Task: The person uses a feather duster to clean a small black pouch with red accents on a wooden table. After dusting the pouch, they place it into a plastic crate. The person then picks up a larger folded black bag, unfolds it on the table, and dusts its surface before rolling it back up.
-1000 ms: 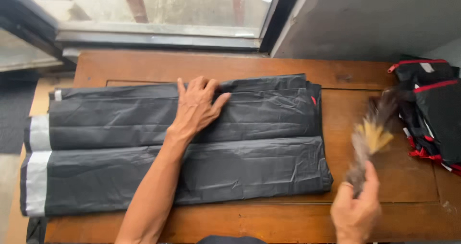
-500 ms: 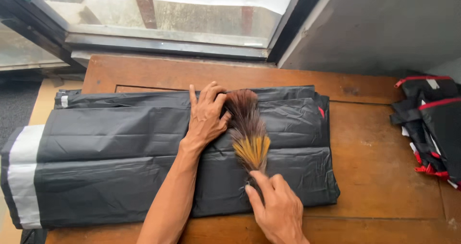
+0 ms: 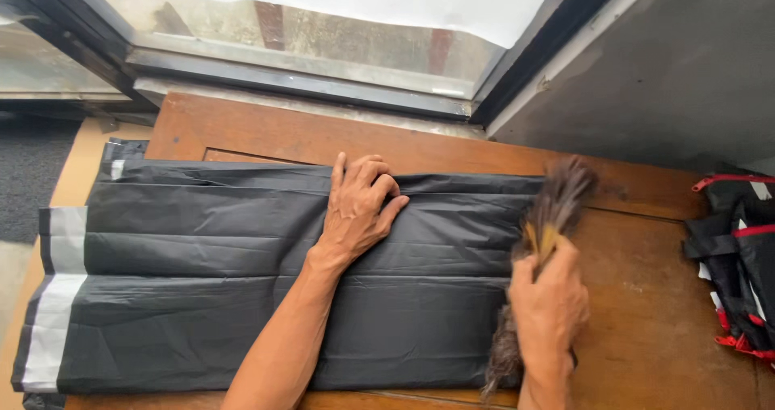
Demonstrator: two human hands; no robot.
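At the far left we see a strip of dark floor mat [image 3: 28, 172] beyond the table edge, and next to it the grey reflective band [image 3: 52, 297] that runs down the left end of the black folded fabric [image 3: 202, 240]. This fabric lies flat in long horizontal folds over most of the wooden table [image 3: 646, 313], reaching from the left edge to a little past the middle. Behind it, along the back of the table, sits the window frame [image 3: 299, 75] with its cloudy glass. Our left hand [image 3: 359, 208] rests palm down on the upper folds near the middle of the fabric, fingers partly curled, pressing on it and gripping nothing. Further right, our right hand [image 3: 549, 305] is closed around the feather duster [image 3: 553, 208], whose brown plumes stick up above the fist and trail below it, just over the right end of the fabric. Bare table wood lies to the right of that. At the far right edge we find a black bag with red trim [image 3: 739, 257], well apart from the fabric, under the grey wall [image 3: 662, 79].
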